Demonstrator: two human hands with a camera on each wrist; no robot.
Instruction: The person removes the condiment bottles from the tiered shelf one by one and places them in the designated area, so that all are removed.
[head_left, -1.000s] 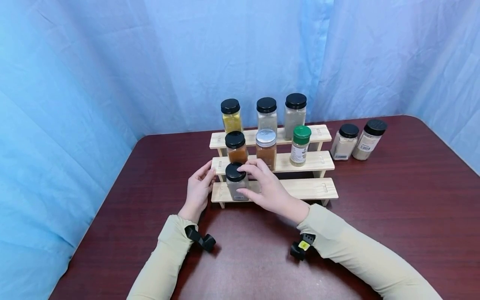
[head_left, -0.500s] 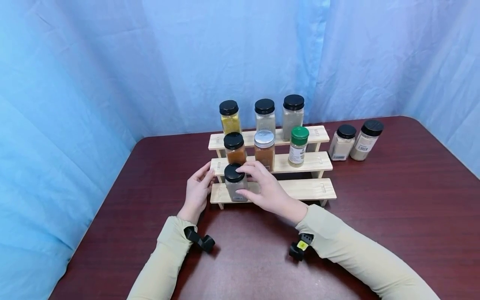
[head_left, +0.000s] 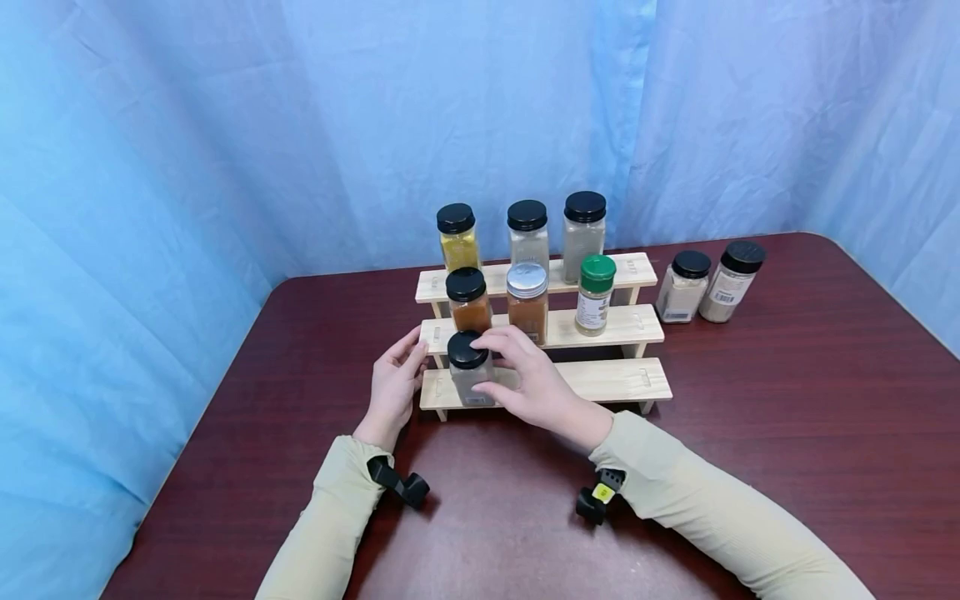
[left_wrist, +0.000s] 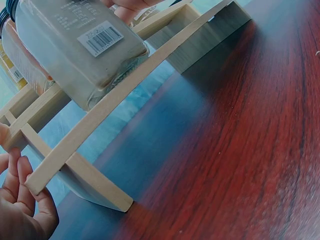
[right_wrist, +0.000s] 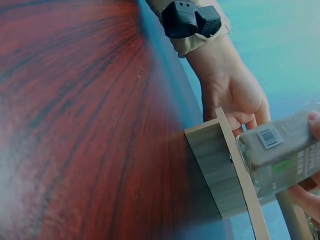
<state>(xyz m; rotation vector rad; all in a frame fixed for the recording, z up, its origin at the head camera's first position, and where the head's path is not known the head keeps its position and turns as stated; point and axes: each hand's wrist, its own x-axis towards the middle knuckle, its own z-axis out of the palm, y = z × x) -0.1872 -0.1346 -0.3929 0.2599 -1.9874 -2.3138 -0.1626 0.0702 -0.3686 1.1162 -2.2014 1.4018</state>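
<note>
A three-step wooden spice rack (head_left: 607,379) stands on the dark red table. My left hand (head_left: 393,385) pinches the left end of its middle step between thumb and fingers. On the left part of the lowest step is a clear spice jar (head_left: 469,383) with a black lid and pale grey contents. My right hand (head_left: 531,382) holds this jar from the right, index finger at the lid and thumb low on the front. In the right wrist view, the jar's base (right_wrist: 250,165) meets the step. A barcode label (left_wrist: 101,39) shows on the jar in the left wrist view.
The middle step bears two orange-brown jars, one black-lidded (head_left: 468,302) and one silver-lidded (head_left: 527,304), plus a green-capped jar (head_left: 595,296). Three black-lidded jars, one a yellow jar (head_left: 459,242), stand on top. Two more, a short jar (head_left: 684,287) and a taller jar (head_left: 731,283), stand right of the rack.
The whole scene sits slightly lower and further left in the head view. Both hands and the jar keep their places relative to the rack.
</note>
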